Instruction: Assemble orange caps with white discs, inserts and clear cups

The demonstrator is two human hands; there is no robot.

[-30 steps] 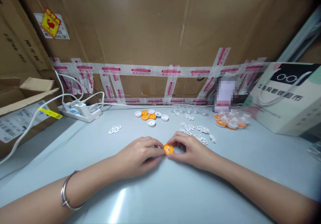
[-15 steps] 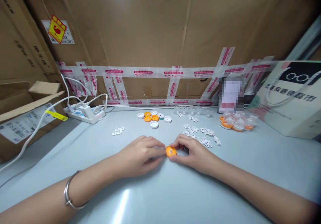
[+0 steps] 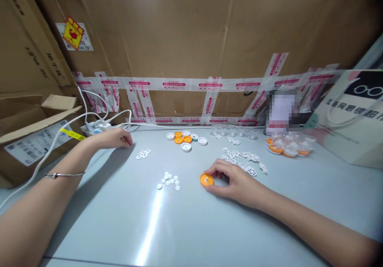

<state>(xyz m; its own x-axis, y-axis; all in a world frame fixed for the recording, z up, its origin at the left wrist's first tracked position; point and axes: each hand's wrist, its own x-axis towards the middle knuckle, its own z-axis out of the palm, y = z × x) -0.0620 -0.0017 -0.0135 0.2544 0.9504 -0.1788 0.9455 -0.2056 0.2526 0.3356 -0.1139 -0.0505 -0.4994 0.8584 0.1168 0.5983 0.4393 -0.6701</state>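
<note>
My right hand [image 3: 229, 177] pinches a round orange cap [image 3: 206, 180] by its edge, thumb in front and fingers behind. A small pale piece stands in the middle of the cap. My left hand [image 3: 115, 138] is at the far left, over the table beside the power strip, its fingers curled down. Whatever those fingers hold, if anything, is hidden. To their right lie several white discs with short stems [image 3: 143, 154]. A loose group of small white round pieces [image 3: 170, 179] lies left of the orange cap. White openwork pieces [image 3: 247, 167] lie just beyond my right hand.
Several white and orange caps [image 3: 186, 147] sit at the back middle. Behind them stand clear domes [image 3: 241, 132]. Orange-based clear domes [image 3: 289, 149] cluster at right near a paper bag [image 3: 347, 131]. A power strip [image 3: 101, 126] with white cables and an open carton [image 3: 32, 139] are at left.
My left hand has left the orange cap and moved far left and back, uncovering the small white round pieces. My right hand still holds the cap in nearly the same place.
</note>
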